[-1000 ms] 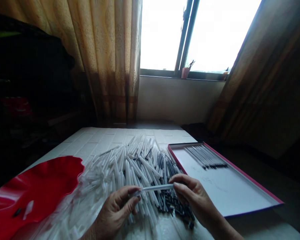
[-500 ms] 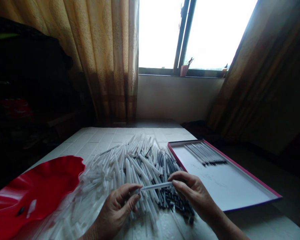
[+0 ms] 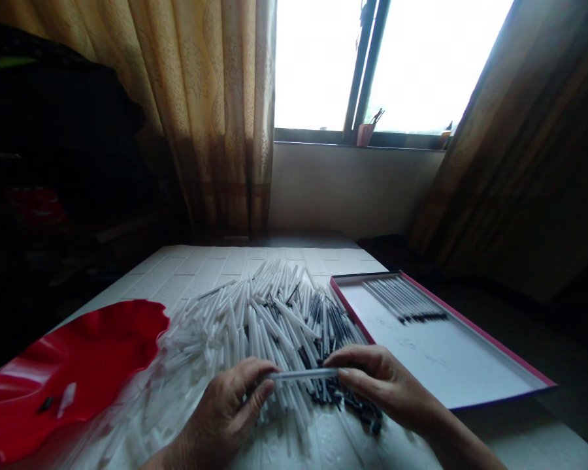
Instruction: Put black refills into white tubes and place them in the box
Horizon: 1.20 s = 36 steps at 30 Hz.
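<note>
Between my two hands a slim pale pen (image 3: 304, 375) lies level above the table. My left hand (image 3: 235, 405) pinches one end of it between thumb and fingers. The other end sits in the closed fingers of my right hand (image 3: 385, 378). Below and beyond spreads a big heap of translucent white pen tubes (image 3: 235, 320), mixed with dark refills (image 3: 323, 316). Small black pen parts (image 3: 367, 411) lie near my right hand. Several assembled pens (image 3: 406, 300) rest side by side in a shallow pink-edged tray (image 3: 509, 372) on the right.
A red wavy-rimmed bowl (image 3: 93, 346) stands at the left, with a small black piece and a white piece in it. The table (image 3: 176, 264) has a white brick pattern. Curtains (image 3: 210, 117) flank a bright window; a cup of pens (image 3: 365, 135) stands on its sill.
The pen has gone from slightly slanted to nearly level and sits a little lower. My right hand has come down slightly, and both hands still hold the pen.
</note>
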Motion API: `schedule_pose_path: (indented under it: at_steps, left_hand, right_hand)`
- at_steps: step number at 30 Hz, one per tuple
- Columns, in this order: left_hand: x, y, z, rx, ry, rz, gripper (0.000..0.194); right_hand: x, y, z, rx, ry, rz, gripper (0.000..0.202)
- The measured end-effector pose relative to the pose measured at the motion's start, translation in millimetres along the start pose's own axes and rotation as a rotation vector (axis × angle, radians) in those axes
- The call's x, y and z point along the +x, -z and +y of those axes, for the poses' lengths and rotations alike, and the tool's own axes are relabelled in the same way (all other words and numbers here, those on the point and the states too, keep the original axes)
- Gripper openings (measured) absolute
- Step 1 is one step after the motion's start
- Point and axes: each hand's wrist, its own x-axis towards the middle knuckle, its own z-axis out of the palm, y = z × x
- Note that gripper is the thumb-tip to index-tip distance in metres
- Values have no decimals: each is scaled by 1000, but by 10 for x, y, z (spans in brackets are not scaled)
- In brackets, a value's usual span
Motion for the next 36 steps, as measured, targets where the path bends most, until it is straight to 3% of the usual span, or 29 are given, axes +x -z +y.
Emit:
schedule_pose_path:
  at_steps: [4,9,17,25,36]
  left_hand:
    - [1,45,50,53,-21,-153,20]
    - [-46,14,82,86,-40,-306,22]
    - [-67,61,158,346,-52,-384,25]
    - [-106,55,179,247,-81,-376,29]
    - [-118,5,135,221,-39,-407,28]
  right_hand:
    - [-35,6,-4,-44,-69,-222,41]
    - [-25,-97,5,-247,54,-372,31]
    - [-47,-151,14,-293,131,-376,35]
    - [-60,-210,16,-255,168,-402,44]
    - [-52,-262,49,-279,162,-398,39]
